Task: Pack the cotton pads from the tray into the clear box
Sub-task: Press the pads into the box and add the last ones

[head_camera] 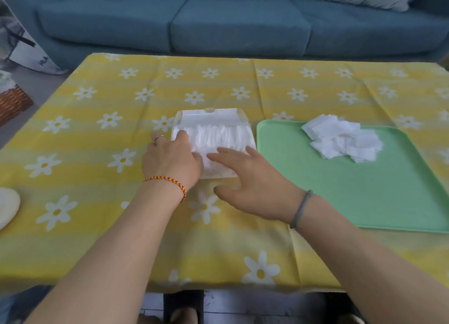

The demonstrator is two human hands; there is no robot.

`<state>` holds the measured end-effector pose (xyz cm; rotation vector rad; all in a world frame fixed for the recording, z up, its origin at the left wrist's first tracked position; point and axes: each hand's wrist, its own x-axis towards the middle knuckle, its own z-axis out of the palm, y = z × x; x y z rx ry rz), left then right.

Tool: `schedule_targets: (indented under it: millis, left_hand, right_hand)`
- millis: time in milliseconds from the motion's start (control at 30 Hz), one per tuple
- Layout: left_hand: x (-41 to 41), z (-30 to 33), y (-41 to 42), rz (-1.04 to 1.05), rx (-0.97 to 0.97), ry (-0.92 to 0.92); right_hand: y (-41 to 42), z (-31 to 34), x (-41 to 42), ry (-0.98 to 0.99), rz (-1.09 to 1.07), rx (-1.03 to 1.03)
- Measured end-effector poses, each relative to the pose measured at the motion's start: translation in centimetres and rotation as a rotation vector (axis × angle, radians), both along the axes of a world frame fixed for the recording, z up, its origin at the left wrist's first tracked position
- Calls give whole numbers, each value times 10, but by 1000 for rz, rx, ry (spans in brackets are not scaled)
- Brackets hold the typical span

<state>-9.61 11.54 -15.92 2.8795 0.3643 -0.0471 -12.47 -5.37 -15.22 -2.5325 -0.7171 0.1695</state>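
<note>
The clear box (pixel 211 116) stands mid-table with its lid open, a row of white cotton pads (pixel 218 136) packed inside. My left hand (pixel 171 158) lies on the box's left side, fingers over the pads at its left end. With its fingers spread and straight, my right hand (pixel 245 178) touches the pads at the box's near edge. A loose heap of square cotton pads (pixel 340 139) lies at the far end of the green tray (pixel 364 195), to the right of the box.
A yellow daisy-print cloth (pixel 97 153) covers the table. A blue sofa (pixel 218 24) runs along the far side. A wicker basket (pixel 12 102) stands on the floor at the left, and a pale round object (pixel 7 207) sits at the table's left edge.
</note>
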Motion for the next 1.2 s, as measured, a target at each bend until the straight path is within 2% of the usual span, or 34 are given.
schedule_targets:
  millis: [67, 133, 267, 333, 400, 467, 600, 667, 767, 1067, 1200]
  left_hand:
    - [1, 8, -13, -18, 79, -98]
    - [4, 13, -23, -14, 146, -93]
    - [9, 11, -23, 57, 149, 171]
    - [10, 16, -24, 110, 154, 181]
    - [10, 21, -37, 100, 218, 52]
    - [12, 25, -61, -4, 230, -123]
    - [14, 20, -134, -364, 26, -304]
    - [13, 14, -162, -482, -38, -284]
    - [17, 1, -188, -547, -59, -205]
    - [26, -15, -197, -555, -81, -35]
    - [26, -14, -197, -519, -150, 0]
  right_hand:
    - [-31, 8, 2, -54, -131, 115]
    - [-67, 12, 8, -46, -289, 148]
    - [-127, 3, 13, -1, -456, -43]
    - [-145, -1, 16, 16, -470, -118]
    - [-158, -6, 23, 19, -484, -174]
    - [-167, -10, 31, 10, -486, -278]
    - [-181, -20, 42, -21, -470, -463]
    - [-184, -24, 45, -29, -468, -491]
    - [-190, -31, 48, 2, -451, -534]
    - [-194, -42, 51, -28, -432, -546]
    - [-195, -39, 53, -95, -486, -446]
